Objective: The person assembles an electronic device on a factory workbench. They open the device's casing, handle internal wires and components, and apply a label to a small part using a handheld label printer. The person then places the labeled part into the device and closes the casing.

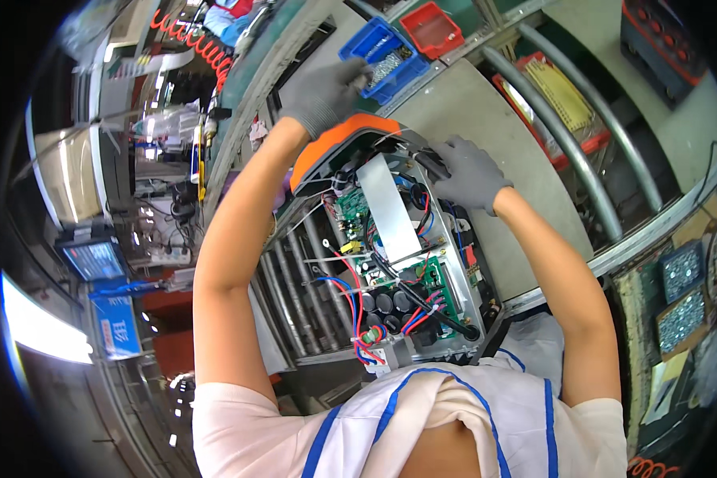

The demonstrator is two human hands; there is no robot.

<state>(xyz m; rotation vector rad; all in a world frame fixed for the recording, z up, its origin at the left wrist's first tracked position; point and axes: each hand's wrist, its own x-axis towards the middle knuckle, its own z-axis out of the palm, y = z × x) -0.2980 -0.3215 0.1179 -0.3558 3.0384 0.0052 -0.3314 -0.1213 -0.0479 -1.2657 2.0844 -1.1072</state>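
While an opened electronic power unit (403, 239) is lying at the centre of the frame, its green circuit boards (350, 207) facing upward, the gloved left hand (327, 92) is hovering at the upper centre, just beside a blue parts bin (406, 84) holding small metal screws (386, 67). Its fingers are bending toward the bin — whether they are pinching anything, I cannot tell. The gloved right hand (472, 175) is resting by the unit's upper right edge, its fingers curling at a dark elongated piece (431, 165); I cannot tell whether they are gripping it. An orange casing panel (344, 141) is arching over the unit's upper end — a silver plate (388, 209) is spanning its middle, and round black capacitors (385, 303) are standing lower down. A red bin (432, 32) is sitting right of the blue one.
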